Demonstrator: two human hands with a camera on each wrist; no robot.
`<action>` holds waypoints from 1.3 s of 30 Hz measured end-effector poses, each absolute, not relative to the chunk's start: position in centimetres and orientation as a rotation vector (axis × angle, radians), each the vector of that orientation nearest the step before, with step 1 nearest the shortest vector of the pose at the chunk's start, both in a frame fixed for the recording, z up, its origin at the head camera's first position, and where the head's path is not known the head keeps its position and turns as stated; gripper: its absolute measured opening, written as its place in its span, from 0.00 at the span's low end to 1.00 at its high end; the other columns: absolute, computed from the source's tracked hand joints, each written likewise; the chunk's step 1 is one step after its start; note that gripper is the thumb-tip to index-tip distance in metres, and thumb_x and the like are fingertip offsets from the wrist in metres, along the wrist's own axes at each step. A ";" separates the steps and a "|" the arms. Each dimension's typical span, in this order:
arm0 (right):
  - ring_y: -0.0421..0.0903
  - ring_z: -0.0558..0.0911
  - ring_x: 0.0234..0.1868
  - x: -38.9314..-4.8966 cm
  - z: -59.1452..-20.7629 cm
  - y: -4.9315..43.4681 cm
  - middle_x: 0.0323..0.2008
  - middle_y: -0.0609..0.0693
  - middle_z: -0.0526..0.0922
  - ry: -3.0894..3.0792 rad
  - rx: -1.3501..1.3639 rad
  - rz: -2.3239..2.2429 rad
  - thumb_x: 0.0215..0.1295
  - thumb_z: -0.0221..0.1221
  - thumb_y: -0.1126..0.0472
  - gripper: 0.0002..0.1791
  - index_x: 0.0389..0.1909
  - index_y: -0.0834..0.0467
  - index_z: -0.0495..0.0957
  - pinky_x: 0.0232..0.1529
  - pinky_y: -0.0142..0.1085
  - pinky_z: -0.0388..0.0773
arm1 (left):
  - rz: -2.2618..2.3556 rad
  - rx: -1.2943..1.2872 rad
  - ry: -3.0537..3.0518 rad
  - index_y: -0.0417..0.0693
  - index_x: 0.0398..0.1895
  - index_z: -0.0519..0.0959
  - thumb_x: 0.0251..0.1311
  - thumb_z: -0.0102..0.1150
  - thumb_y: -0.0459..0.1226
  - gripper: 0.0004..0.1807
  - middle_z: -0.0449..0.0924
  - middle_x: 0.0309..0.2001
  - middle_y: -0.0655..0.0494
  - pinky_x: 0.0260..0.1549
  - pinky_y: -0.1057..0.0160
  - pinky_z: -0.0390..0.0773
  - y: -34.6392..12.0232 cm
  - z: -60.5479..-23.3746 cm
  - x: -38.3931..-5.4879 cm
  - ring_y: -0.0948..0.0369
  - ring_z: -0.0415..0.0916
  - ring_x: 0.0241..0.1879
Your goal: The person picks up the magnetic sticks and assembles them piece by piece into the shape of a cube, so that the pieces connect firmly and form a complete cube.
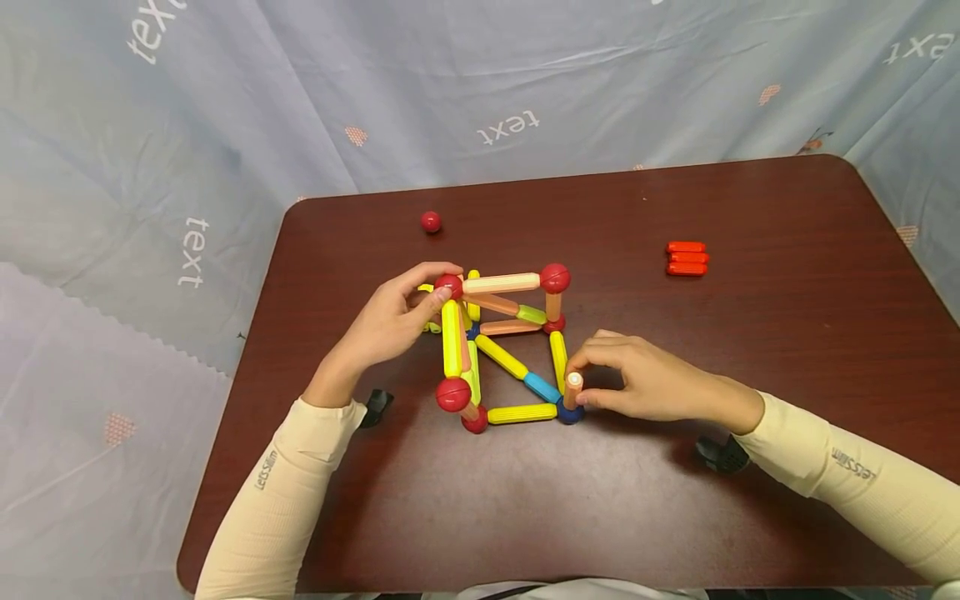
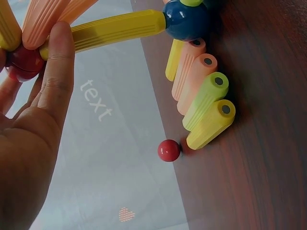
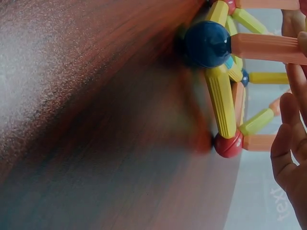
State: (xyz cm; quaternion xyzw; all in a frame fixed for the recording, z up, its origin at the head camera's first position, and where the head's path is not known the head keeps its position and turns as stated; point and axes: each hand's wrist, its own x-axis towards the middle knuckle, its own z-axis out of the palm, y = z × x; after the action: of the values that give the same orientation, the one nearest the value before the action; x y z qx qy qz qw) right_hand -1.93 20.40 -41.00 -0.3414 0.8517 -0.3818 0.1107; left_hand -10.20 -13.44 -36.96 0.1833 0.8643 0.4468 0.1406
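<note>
A box-like frame of magnetic sticks and balls stands mid-table. At its top back-left corner my left hand point(image 1: 393, 315) grips a red ball point(image 1: 448, 286) between thumb and fingers; the left wrist view shows several sticks meeting at that ball point(image 2: 25, 63). My right hand point(image 1: 645, 379) pinches an upright peach stick point(image 1: 573, 390) at the front-right corner. Its lower end touches a dark blue ball point(image 3: 207, 44), while its top end bears no ball. Red balls cap the back-right point(image 1: 555, 278) and front-left point(image 1: 453, 394) top corners. A yellow-and-blue diagonal point(image 1: 504, 358) crosses the base.
Behind the frame lies a loose red ball point(image 1: 431, 222). Several loose sticks point(image 2: 206, 96), yellow, green and peach, lie in a row beside the frame's left side, partly behind my left hand. Three short red sticks point(image 1: 687, 258) sit at the table's right. A curtain point(image 1: 510, 92) hangs behind.
</note>
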 end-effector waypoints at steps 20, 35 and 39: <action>0.37 0.78 0.43 -1.5 -41.7 20.1 0.38 0.28 0.80 2.535 -1.098 -1.050 0.60 0.73 0.54 0.11 0.41 0.40 0.82 0.47 0.33 0.77 | 1.276 0.524 2.494 0.53 0.68 0.74 0.73 0.58 0.40 0.22 0.78 0.57 0.51 0.37 0.65 0.82 -13.5 -36.9 -10.1 0.54 0.83 0.40; 0.42 0.81 0.53 -4.4 -39.0 21.7 0.48 0.40 0.85 2.561 -1.036 -0.799 0.56 0.75 0.61 0.21 0.51 0.48 0.83 0.56 0.45 0.80 | 1.301 0.522 2.495 0.58 0.67 0.74 0.73 0.57 0.41 0.21 0.80 0.56 0.52 0.46 0.47 0.85 -14.1 -36.9 -9.6 0.51 0.83 0.41; 0.42 0.82 0.52 -6.3 -36.8 23.1 0.47 0.40 0.84 2.642 -0.940 -0.819 0.57 0.74 0.62 0.19 0.48 0.46 0.83 0.54 0.45 0.81 | 1.305 0.548 2.488 0.56 0.67 0.74 0.74 0.56 0.41 0.20 0.81 0.54 0.52 0.47 0.45 0.85 -14.1 -37.0 -9.4 0.51 0.83 0.40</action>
State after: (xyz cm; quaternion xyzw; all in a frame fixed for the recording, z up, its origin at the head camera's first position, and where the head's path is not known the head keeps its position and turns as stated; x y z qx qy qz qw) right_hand -6.27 23.14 -36.84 -0.3198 0.8989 -0.2787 0.1099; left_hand -9.40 -14.06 -37.01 0.1895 0.8608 0.4515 0.1390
